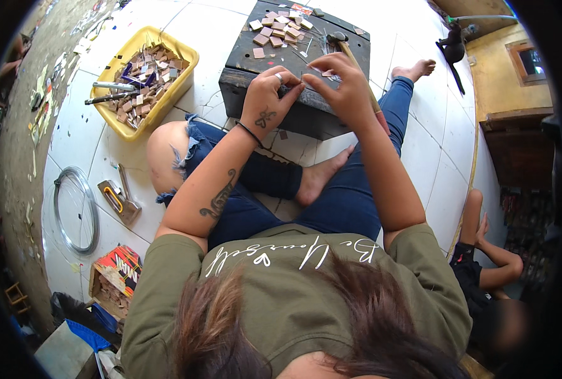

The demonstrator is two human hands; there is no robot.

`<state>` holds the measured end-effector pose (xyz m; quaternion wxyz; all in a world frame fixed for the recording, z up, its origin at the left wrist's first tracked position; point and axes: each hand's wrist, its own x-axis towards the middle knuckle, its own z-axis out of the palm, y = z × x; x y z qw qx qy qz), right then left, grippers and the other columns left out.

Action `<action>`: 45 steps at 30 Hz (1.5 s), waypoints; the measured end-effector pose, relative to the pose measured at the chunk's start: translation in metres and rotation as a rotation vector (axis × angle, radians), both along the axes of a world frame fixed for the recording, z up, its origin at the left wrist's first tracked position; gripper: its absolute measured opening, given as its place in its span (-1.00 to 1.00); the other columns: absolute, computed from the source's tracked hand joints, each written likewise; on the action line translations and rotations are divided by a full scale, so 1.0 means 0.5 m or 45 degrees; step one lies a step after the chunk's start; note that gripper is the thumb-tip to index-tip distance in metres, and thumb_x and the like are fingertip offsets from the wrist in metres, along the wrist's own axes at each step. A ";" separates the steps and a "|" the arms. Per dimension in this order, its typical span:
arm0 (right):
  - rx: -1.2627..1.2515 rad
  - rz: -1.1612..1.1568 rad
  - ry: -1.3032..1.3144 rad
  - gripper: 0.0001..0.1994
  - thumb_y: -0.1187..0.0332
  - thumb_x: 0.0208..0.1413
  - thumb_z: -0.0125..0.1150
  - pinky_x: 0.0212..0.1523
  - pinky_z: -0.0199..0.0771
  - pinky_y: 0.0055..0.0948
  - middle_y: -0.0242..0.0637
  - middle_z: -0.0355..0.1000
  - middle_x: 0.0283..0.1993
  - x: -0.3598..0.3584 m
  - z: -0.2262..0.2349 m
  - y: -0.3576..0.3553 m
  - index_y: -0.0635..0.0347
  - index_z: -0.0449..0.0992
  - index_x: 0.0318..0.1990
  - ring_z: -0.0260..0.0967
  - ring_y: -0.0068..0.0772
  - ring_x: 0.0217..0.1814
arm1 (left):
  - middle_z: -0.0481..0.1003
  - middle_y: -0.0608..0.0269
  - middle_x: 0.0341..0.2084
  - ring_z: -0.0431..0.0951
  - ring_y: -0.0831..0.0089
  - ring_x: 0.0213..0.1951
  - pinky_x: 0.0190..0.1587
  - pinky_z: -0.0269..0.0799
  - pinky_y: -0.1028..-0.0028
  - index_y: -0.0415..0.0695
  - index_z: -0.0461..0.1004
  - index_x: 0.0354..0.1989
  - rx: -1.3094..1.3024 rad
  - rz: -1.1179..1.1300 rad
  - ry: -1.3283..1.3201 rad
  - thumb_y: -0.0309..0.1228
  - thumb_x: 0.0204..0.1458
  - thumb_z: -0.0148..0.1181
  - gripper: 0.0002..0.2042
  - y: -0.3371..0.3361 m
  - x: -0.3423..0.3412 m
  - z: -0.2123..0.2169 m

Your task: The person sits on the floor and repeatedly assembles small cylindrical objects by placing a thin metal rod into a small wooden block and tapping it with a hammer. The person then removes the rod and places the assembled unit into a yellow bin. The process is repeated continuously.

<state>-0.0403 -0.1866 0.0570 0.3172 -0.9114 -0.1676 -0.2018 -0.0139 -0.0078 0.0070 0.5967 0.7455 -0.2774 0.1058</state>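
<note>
Watching from nearby: left hand (269,95) pinching a thin piece (302,76), too small to identify, above the near part of a dark box (242,58); right hand (346,85) half-curled beside it, grip indeterminable; square tiles (277,31) heaped farther back, hammer (337,38) to their right

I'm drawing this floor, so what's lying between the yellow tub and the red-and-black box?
In the head view, a stapler-like tool lies on the white tiled floor between the yellow tub and the box.
</note>
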 end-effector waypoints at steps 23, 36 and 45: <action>0.086 -0.154 0.470 -0.49 0.57 0.24 -0.05 -0.20 0.43 -0.36 -0.05 0.39 -0.27 -0.272 0.151 -0.020 0.00 0.28 0.34 0.39 -0.16 -0.32 | 0.49 0.17 -0.48 0.50 0.30 -0.47 -0.39 0.40 0.43 -0.24 0.55 -0.45 0.080 -0.046 -0.052 -0.47 0.01 0.27 -0.91 0.004 0.001 0.011; 0.050 -0.139 0.439 -0.48 0.58 0.23 -0.04 -0.18 0.42 -0.33 0.01 0.40 -0.25 -0.268 0.141 -0.023 0.02 0.27 0.34 0.39 -0.06 -0.30 | 0.50 0.17 -0.48 0.53 0.24 -0.42 -0.35 0.42 0.39 -0.24 0.53 -0.46 0.026 -0.043 -0.086 -0.50 -0.01 0.27 -0.92 0.002 0.002 -0.004; 0.041 -0.362 0.384 -0.55 0.46 0.26 -0.01 -0.18 0.47 -0.27 0.00 0.45 -0.16 -0.219 0.051 -0.072 0.06 0.29 0.32 0.45 0.02 -0.25 | 0.54 0.18 -0.45 0.55 0.39 -0.40 -0.34 0.41 0.49 -0.27 0.56 -0.41 0.050 0.001 -0.050 -0.51 0.02 0.27 -0.93 0.001 -0.004 -0.004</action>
